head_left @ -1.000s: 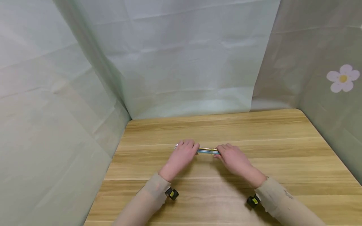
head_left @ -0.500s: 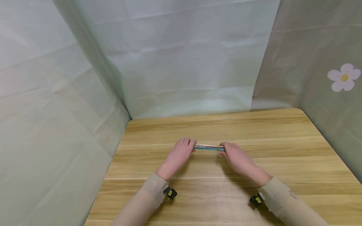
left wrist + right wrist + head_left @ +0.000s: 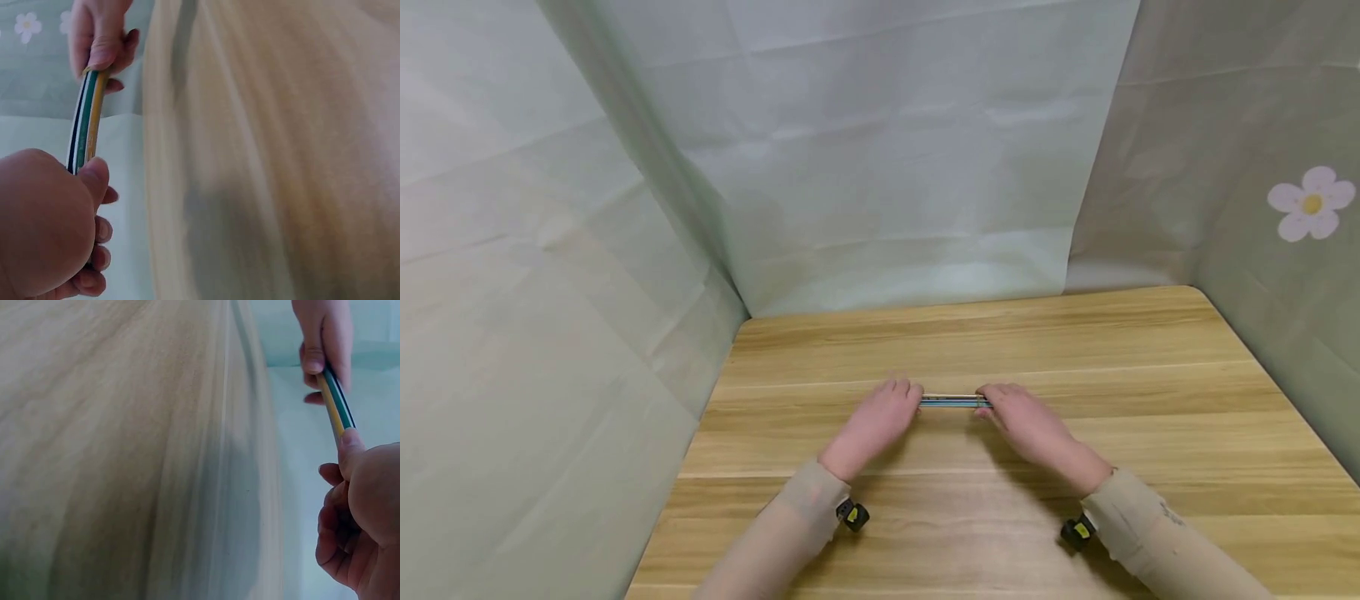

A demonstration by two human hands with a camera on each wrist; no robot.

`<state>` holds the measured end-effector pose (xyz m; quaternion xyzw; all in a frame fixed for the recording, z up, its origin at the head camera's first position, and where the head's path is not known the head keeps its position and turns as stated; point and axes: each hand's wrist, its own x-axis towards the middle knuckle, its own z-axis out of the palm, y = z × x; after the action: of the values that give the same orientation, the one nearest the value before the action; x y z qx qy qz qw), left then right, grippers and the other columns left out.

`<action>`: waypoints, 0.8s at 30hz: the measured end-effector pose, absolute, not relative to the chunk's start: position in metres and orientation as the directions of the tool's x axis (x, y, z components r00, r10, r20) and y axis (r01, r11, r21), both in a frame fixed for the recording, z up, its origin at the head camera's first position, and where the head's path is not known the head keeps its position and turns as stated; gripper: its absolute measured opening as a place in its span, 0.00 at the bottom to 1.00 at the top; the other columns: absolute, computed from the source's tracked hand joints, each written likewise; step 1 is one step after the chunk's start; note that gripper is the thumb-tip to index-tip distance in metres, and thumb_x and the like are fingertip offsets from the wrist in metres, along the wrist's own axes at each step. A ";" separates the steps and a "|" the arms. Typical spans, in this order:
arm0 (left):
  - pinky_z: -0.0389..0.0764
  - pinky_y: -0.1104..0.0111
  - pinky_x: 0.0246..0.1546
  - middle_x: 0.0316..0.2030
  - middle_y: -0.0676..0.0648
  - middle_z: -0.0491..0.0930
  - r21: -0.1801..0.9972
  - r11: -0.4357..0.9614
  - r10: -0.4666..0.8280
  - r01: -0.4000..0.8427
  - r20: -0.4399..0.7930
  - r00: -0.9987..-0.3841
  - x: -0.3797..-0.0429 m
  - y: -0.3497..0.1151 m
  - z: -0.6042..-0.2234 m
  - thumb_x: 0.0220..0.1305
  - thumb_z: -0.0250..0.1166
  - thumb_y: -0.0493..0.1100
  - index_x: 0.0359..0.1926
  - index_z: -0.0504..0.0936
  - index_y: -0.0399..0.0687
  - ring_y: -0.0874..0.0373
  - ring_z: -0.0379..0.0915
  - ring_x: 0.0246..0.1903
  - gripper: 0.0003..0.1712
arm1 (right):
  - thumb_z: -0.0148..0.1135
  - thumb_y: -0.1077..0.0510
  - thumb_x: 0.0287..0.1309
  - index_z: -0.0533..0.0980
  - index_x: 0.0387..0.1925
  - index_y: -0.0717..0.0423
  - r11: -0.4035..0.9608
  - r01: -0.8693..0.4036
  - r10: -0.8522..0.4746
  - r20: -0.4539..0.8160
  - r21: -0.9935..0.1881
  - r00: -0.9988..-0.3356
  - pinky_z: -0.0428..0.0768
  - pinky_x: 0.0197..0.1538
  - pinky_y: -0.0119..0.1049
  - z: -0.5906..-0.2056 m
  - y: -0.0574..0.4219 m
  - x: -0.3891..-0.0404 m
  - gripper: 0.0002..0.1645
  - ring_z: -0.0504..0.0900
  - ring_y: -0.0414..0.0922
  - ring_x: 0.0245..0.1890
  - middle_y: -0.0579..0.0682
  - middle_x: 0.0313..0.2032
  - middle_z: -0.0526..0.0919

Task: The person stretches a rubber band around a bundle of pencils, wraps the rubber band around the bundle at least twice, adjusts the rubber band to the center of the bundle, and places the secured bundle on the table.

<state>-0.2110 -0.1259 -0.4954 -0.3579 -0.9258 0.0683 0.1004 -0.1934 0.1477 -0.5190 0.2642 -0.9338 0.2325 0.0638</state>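
A slim bundle of pencils (image 3: 949, 402), with yellow, green, dark and white barrels, is stretched level between the two hands above the table. My left hand (image 3: 880, 417) grips its left end, with thumb and fingers curled round it in the left wrist view. On the other end, my right hand (image 3: 1026, 422) pinches the pencils (image 3: 336, 400) between thumb and fingers. A thin yellowish band (image 3: 981, 402) circles the bundle beside the right fingertips. Both ends of the bundle are hidden in the hands.
The wood-grain table (image 3: 955, 525) spreads under both arms. Pale cloth walls (image 3: 910, 167) rise behind it and at both sides. A small black camera sits on each wrist, the left one (image 3: 853, 515) and the right one (image 3: 1077, 532).
The hands rose slightly and drew apart, then came down a little. The band is further right than a second ago. The bundle's left tip, visible past the left hand earlier, is now hidden.
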 end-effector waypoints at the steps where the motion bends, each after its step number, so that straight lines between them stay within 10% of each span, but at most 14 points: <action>1: 0.84 0.64 0.39 0.39 0.46 0.80 -0.205 0.736 0.674 0.645 0.133 -0.727 -0.210 -0.125 -0.497 0.81 0.62 0.45 0.50 0.76 0.41 0.53 0.77 0.38 0.10 | 0.64 0.51 0.77 0.78 0.58 0.61 0.754 -0.525 -0.466 0.242 -0.396 -0.851 0.79 0.63 0.58 -0.519 0.147 -0.194 0.20 0.84 0.60 0.57 0.59 0.53 0.87; 24: 0.83 0.65 0.38 0.35 0.47 0.78 -0.198 0.749 0.662 0.632 0.176 -0.729 -0.205 -0.122 -0.494 0.79 0.64 0.40 0.45 0.75 0.42 0.54 0.75 0.35 0.07 | 0.63 0.47 0.78 0.81 0.60 0.58 0.776 -0.606 -0.571 0.213 -0.178 -0.793 0.78 0.60 0.60 -0.500 0.149 -0.200 0.22 0.82 0.55 0.58 0.53 0.54 0.85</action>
<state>-0.2048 -0.1223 -0.4936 -0.3489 -0.9276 0.0624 0.1184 -0.2001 0.1495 -0.5002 0.3130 -0.9394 0.1191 0.0736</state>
